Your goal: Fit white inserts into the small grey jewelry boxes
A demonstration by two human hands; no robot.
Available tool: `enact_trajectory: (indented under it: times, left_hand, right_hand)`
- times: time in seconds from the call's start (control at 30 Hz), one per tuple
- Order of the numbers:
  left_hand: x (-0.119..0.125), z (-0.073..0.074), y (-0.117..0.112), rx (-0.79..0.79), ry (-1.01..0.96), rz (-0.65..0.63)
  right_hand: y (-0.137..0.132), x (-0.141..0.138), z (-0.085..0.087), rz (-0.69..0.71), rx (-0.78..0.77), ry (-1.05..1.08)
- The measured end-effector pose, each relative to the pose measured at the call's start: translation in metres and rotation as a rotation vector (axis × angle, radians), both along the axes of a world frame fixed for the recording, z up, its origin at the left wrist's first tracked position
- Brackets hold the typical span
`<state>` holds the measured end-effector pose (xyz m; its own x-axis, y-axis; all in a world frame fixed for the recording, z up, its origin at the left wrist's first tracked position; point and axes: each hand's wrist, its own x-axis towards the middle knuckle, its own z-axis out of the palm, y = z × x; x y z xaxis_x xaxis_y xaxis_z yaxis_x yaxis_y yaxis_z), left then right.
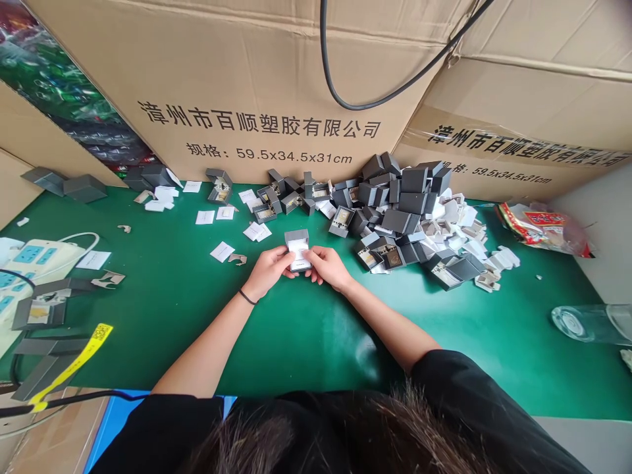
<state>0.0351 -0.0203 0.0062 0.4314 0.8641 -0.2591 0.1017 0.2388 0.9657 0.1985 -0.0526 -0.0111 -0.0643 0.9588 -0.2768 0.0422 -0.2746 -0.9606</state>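
Grey open box (297, 249), white-lined, is grasped by left hand (268, 271) and right hand (326, 266); bare green mat (306, 329) lies nearer the person, the box pile (405, 210) sits just right. Fingertips behind the box are hidden.

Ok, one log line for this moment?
left hand: holding box | right hand: holding box | box: grey, lid open, over mat | pile: beyond right hand

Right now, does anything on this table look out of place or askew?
A clear bottle lies on its side at far right; grey boxes sit in a tumbled heap. The held box looks intact.
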Motion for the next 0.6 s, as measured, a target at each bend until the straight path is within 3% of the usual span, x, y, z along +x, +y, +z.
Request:
enact_trajectory:
  times: [0.1,0.2,0.27,0.37,0.6]
  left_hand:
    - [0.0,-0.001,-0.001,-0.032,0.01,0.012]
    - [-0.002,-0.002,0.0,-0.064,0.022,0.032]
    - [-0.003,0.0,0.0,-0.096,0.072,-0.014]
    - [-0.004,0.005,0.002,-0.133,0.137,-0.117]
    - [-0.005,0.003,0.003,-0.09,0.201,-0.208]
  right_hand:
    - [-0.001,0.0,-0.003,0.0,0.034,-0.014]
    - [-0.002,-0.003,-0.006,-0.153,0.156,-0.092]
    - [-0.002,-0.003,-0.006,-0.241,0.3,-0.234]
    - [-0.003,-0.001,-0.006,-0.243,0.464,-0.456]
    - [0.001,0.0,-0.012,-0.291,0.395,-0.552]
